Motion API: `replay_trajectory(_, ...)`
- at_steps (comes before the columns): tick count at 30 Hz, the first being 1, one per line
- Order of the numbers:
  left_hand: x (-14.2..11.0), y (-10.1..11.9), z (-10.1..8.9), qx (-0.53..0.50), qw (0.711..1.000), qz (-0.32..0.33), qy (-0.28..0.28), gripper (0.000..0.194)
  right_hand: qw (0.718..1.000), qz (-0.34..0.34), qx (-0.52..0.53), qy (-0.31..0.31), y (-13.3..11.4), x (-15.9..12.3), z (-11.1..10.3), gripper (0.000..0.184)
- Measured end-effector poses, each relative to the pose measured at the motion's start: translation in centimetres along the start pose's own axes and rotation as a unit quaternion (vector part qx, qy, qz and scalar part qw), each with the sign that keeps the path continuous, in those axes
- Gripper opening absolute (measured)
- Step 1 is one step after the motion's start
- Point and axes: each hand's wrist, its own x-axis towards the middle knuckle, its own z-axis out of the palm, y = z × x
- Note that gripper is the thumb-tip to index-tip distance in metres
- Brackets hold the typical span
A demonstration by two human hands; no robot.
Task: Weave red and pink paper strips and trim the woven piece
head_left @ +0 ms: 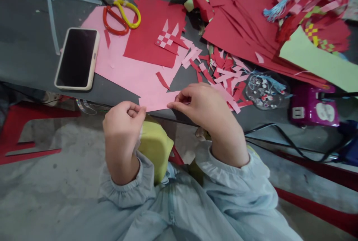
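Note:
A strip of pink paper (156, 102) is stretched between my two hands at the table's front edge. My left hand (124, 125) pinches its left end between thumb and finger. Toward the other end, my right hand (203, 103) grips the strip, its fingers curled and partly hidden. Just beyond lies a large pink sheet (120, 66), with a red sheet (148, 40) on top of it. A small pink-and-red woven paper piece (167, 38) rests on the red sheet. Scissors (119, 19) with one red and one yellow handle lie across the sheets' upper left.
A phone (78, 58) lies at left. Red and pink paper scraps (220, 66) are heaped right of centre, beside a clear dish of small beads (265, 90). Stacked red sheets (237, 21), a light green sheet (316, 58) and a purple box (313, 105) occupy the right.

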Motion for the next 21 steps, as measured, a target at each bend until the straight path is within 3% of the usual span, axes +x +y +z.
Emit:
replay_trajectory(13, -0.01, 0.09, 0.09, -0.001, 1.000, 0.018, 0.016, 0.020, 0.991, -0.037, -0.125, -0.031, -0.65, 0.40, -0.88, 0.023)
replay_trajectory(21, -0.42, 0.56, 0.03, 0.002, 1.000, 0.014, 0.022, 0.017, 0.992, -0.034, -0.116, -0.040, -0.56, 0.70, -0.98, 0.024)
